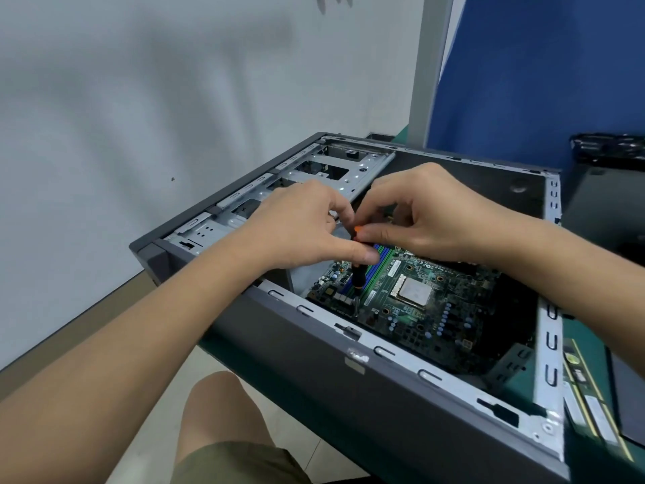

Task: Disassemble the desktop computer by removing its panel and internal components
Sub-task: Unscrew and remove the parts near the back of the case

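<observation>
The grey desktop case [314, 361] lies on its side with its panel off. Inside sits the green motherboard [436, 309] with a bare square processor [413, 292] and blue memory slots [382, 260]. A black screwdriver [356, 277] with an orange cap stands upright, its tip on the board near the case's front wall. My left hand [300, 228] pinches the handle from the left with thumb and fingers. My right hand [429, 214] pinches the orange top from the right. The upper handle is hidden by my fingers.
A silver drive cage [335, 172] fills the far left of the case. The case rests on a green table [593, 459] whose near edge is by my knee. A dark panel [628, 396] lies at the right, a black box [607, 197] beyond it, and a blue partition [541, 64] behind.
</observation>
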